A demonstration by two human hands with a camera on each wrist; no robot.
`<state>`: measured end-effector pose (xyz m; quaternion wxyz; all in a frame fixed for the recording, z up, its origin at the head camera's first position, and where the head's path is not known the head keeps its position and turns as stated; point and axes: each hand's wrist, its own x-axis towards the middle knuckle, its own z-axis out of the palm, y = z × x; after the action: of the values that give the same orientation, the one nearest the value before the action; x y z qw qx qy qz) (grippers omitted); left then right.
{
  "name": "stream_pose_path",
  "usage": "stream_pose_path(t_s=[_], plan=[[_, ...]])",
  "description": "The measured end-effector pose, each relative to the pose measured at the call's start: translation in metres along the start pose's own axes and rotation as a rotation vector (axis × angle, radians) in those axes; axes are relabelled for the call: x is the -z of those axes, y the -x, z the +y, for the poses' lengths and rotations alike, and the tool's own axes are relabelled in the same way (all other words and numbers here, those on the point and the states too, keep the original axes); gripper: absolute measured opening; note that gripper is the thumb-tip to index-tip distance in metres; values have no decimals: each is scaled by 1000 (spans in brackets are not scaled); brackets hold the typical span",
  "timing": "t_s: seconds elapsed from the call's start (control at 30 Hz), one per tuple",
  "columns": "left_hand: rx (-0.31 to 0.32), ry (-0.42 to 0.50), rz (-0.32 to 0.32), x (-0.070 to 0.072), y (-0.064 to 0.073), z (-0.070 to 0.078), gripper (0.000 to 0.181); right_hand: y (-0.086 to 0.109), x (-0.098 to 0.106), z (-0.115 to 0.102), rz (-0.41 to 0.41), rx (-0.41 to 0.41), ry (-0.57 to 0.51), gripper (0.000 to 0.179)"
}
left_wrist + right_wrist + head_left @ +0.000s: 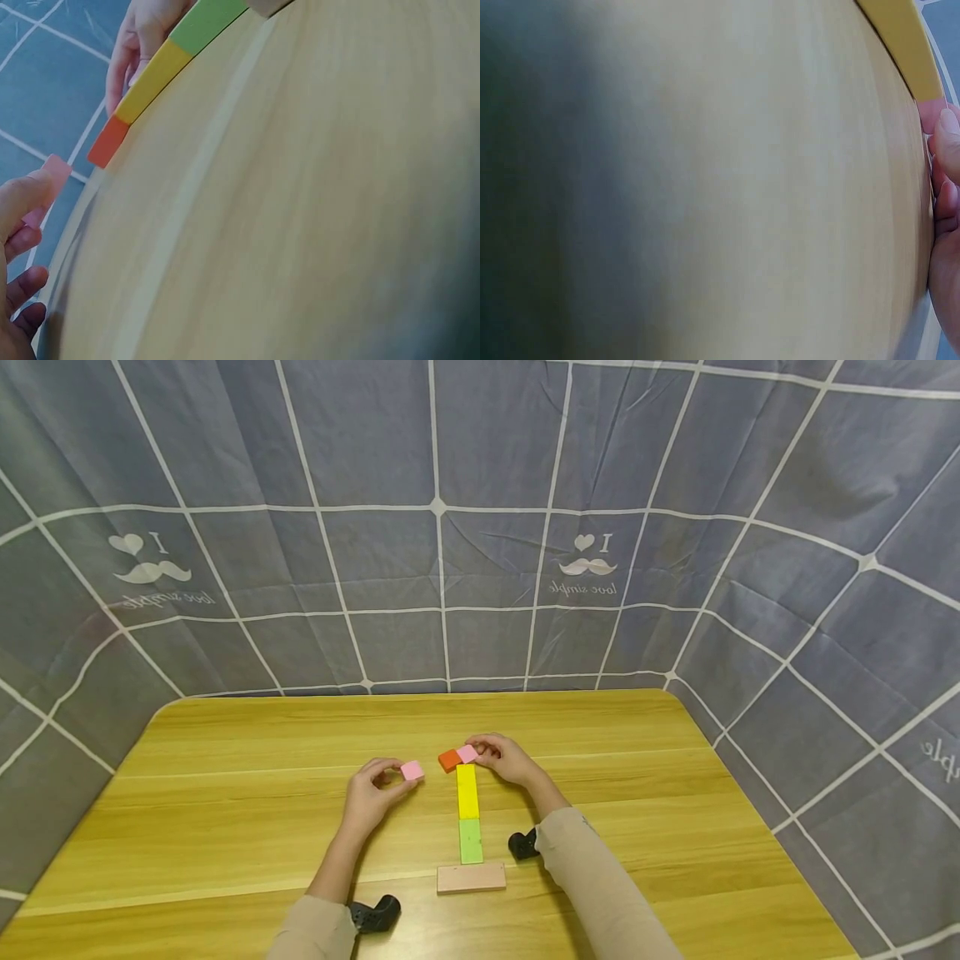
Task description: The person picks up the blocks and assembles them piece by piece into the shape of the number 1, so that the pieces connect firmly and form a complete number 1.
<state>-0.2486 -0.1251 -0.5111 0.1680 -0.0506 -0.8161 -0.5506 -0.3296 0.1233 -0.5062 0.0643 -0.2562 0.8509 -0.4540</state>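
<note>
Between the thumb and fingers of my left hand (pixel 366 800) is a pink block (pixel 412 770), which the left wrist view shows raised off the table. My right hand (pixel 512 762) pinches a second pink block (pixel 467 753) at the far end of a yellow block (pixel 467 792). Touching that pink block on its left is an orange-red block (pixel 449 761). A light green block (pixel 471 841) continues the line nearer to me, ending at a plain wooden block (pixel 471 877) laid crosswise. In the right wrist view, fingers partly cover the pink block (pixel 929 112).
The blocks lie on a wood-grain table (pixel 247 827). A grey curtain (pixel 495 560) with white lines hangs behind the table and along its sides. Black wrist devices (pixel 377 914) sit by both sleeves.
</note>
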Motion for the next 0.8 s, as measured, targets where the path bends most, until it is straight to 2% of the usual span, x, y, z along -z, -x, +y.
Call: stream_pose_path(t_s=[0.17,0.4,0.5,0.63,0.8], plan=[[-9,-5,-3,-6,-1,2,28,0,0,0,-6,-8,15,28],[-145,16,39,-14,-2,4,28,-1,0,-1,-4,-17,17,28],[-122,-14,30,-16,-3,5,28,-1,0,0,0,-20,18,28],[-36,-69,-10,-20,-6,7,28,-1,0,1,-1,-28,10,28],[-25,-76,-27,-24,-8,8,27,-1,0,2,-9,-21,4,28]])
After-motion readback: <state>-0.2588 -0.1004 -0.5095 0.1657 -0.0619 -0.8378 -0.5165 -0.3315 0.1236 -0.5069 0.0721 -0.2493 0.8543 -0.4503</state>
